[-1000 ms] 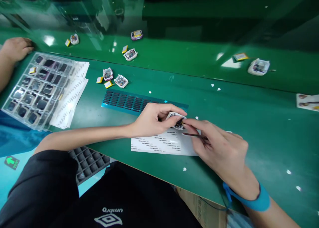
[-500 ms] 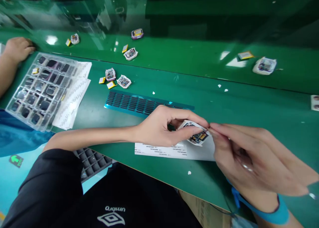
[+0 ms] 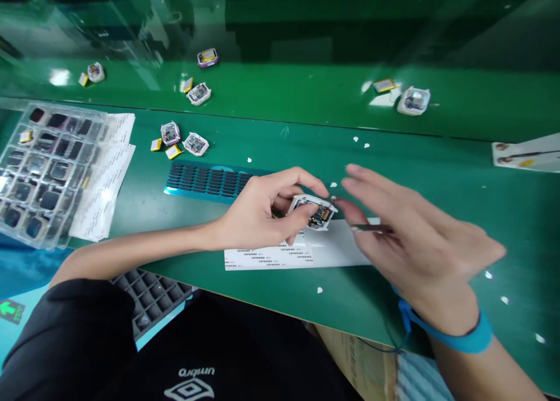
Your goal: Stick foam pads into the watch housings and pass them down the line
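The tabletop [image 3: 437, 173] is green and runs the full width of the view; its near edge crosses diagonally below the hands. A raised seam separates the near surface from a far strip. Open room lies to the right of the hands and between the hands and the seam.

A clear tray [image 3: 41, 173] sits at the left edge. Its compartments hold dark square parts; a few hold yellow pieces. Paper sheets [image 3: 107, 179] lie under its right side. A dark grid tray [image 3: 151, 299] projects below the near edge; its visible cells are empty.

A blue strip [image 3: 205, 182] with rows of dark pads lies beside the left hand. A white label sheet [image 3: 306, 252] lies under both hands.

The left hand [image 3: 258, 211] grips a small white module [image 3: 312, 211] between thumb and fingers [image 3: 306, 182], just above the label sheet. The right hand [image 3: 406, 237] has fingers spread, blurred, and pinches thin tweezers [image 3: 370, 228] beside the module.

Loose modules [image 3: 184, 139] and yellow pieces lie near the seam and on the far strip.
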{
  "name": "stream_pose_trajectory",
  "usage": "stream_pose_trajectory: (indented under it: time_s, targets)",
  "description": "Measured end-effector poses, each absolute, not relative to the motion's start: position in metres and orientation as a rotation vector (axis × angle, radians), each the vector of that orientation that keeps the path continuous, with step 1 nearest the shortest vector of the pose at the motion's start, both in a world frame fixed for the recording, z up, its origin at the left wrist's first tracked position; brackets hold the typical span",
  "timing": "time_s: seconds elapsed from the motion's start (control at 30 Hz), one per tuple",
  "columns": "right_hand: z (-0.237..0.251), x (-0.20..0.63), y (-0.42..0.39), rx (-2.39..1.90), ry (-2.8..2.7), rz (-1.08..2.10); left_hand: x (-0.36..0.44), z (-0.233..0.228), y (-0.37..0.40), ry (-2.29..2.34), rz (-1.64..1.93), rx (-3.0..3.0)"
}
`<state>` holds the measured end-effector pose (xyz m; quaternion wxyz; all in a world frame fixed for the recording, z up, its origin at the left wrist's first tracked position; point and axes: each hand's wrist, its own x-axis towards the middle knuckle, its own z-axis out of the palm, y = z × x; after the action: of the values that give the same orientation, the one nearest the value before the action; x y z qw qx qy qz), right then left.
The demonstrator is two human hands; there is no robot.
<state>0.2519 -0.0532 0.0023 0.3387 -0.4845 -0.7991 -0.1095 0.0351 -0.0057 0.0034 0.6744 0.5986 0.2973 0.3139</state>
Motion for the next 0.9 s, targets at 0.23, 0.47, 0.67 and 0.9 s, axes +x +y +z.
stream_pose_trajectory:
  time_s: [0.23,0.47,0.67,0.9]
  targets:
    - [-0.009,0.256,-0.067,-1.154,-2.175,-0.125,0.036,0.002,-0.008,0.708,0.774,1.388]
    - [-0.004,0.244,-0.069,-1.133,-2.277,-0.199,0.037,-0.005,-0.017,0.753,0.827,1.519]
    - [-0.001,0.235,-0.068,-1.251,-2.088,0.110,0.037,-0.008,-0.019,0.804,0.967,1.710]
    - [0.004,0.234,-0.061,-1.386,-1.804,0.508,0.031,-0.001,-0.009,0.652,0.951,1.939]
